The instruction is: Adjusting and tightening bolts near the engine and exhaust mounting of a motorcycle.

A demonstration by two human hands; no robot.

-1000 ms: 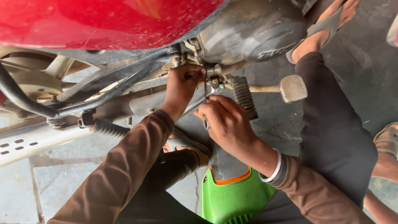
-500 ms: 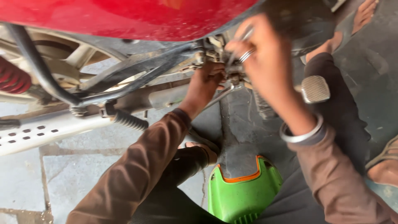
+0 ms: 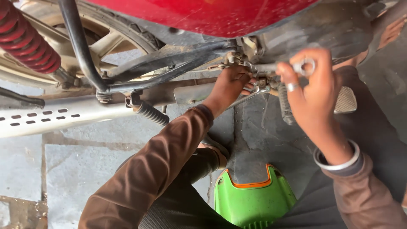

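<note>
Ring spanner [image 3: 303, 67] — steel, thin shank, ring end showing just above the right hand's fingertips. It sits under the motorcycle's dark engine case [image 3: 322, 29], up at the pivot fitting [image 3: 254, 70] near the footrest. Long axis runs roughly left-right, the shank pointing from the right hand toward the fitting; the working end is hidden behind the hardware, so I cannot tell whether it is seated on a nut.

Right hand [image 3: 311, 95] has its grip clamped on the spanner, fingers curled round the shank, ring on one finger, metal bangle [image 3: 337, 159] at the wrist. Left hand [image 3: 229, 85] is the nearer one to the fitting — fingers closed together on the small greasy parts there, though exactly what it pinches cannot be told. The two hands are near each other, the fitting between them.

Outward: ribbed rubber footrest [image 3: 286, 106] hangs just beside the right hand, a flat cross-hatched brake pedal pad [image 3: 345, 99] behind it. Black tubular frame rails [image 3: 169, 63] run left from the fitting. Below them a dull silver perforated exhaust guard [image 3: 42, 116], a black coil spring [image 3: 150, 112], and a red coiled shock absorber [image 3: 27, 40] at top left. Glossy red body panel [image 3: 212, 15] overhead. Both sleeves brown, woven. Green plastic container with orange rim [image 3: 252, 199] on the cracked stone floor [image 3: 72, 165].
</note>
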